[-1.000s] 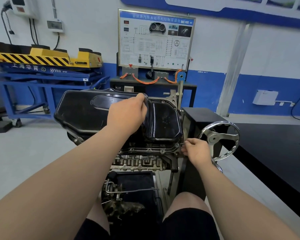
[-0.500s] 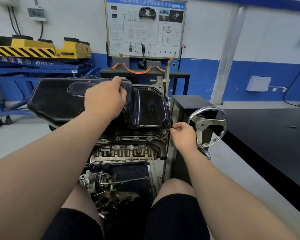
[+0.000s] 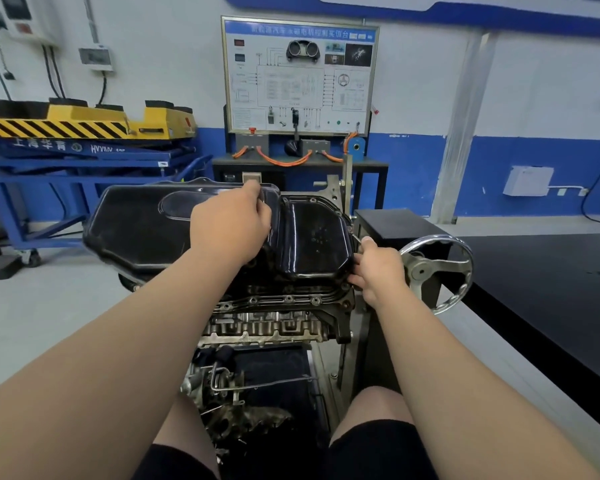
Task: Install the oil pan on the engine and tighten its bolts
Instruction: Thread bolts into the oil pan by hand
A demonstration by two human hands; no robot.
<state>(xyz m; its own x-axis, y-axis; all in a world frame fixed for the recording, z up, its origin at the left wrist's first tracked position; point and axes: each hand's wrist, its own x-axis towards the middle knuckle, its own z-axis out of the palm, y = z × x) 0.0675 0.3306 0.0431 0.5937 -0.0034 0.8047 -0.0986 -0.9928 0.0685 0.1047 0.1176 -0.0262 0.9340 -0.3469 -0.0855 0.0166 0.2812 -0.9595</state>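
A glossy black oil pan (image 3: 146,230) lies on top of the upturned engine (image 3: 271,323), which is mounted on a stand. My left hand (image 3: 229,226) grips the raised ridge in the middle of the pan from above. My right hand (image 3: 378,268) is at the pan's right edge, fingers curled at the flange; a thin metal piece shows at its fingertips, and what it pinches is too small to tell. Several bolts stand along the near flange (image 3: 284,301).
The stand's steel handwheel (image 3: 437,271) is just right of my right hand, beside a black box (image 3: 392,223). A black bench (image 3: 551,292) runs along the right. A blue and yellow lift cart (image 3: 77,140) and a training panel (image 3: 298,74) stand behind. My knees are below.
My right hand has moved up from the pan's near right corner to its right edge. The left hand keeps its grip on the pan. The camera has shifted.
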